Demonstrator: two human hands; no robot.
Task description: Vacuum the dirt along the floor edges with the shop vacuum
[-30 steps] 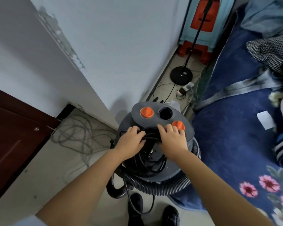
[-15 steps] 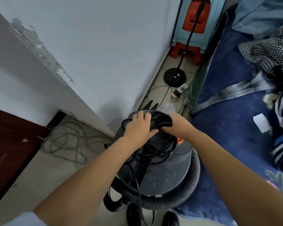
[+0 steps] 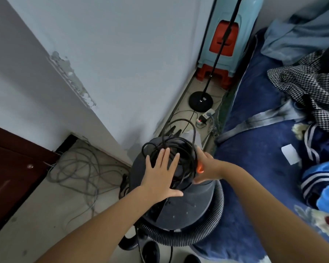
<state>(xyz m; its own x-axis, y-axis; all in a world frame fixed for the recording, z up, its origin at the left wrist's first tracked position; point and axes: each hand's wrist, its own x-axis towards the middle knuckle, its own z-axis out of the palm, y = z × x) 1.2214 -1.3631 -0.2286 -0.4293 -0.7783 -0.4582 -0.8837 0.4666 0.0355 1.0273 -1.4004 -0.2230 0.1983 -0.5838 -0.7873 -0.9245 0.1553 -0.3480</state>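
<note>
The grey round shop vacuum (image 3: 180, 207) stands on the floor between the wall and the bed, with its ribbed hose (image 3: 201, 238) wrapped round the base. A coil of black power cord (image 3: 176, 147) sits over the vacuum's top, one loop sticking up. My left hand (image 3: 160, 177) lies flat against the near side of the coil, fingers straight and spread. My right hand (image 3: 207, 166) cups and grips the coil's right edge, thumb up along it. An orange knob (image 3: 199, 168) shows just under that hand.
Loose grey cables (image 3: 78, 168) lie on the floor by a dark red door (image 3: 10, 168). Along the wall edge are a power strip (image 3: 205, 116), a black stand base (image 3: 200, 101) and stacked stools (image 3: 224, 46). The blue bed (image 3: 258, 149) bounds the right.
The view has tilted and the cord coil has shifted farther back over the vacuum top. My left hand has released the coil and spread flat; my right hand still holds it.
</note>
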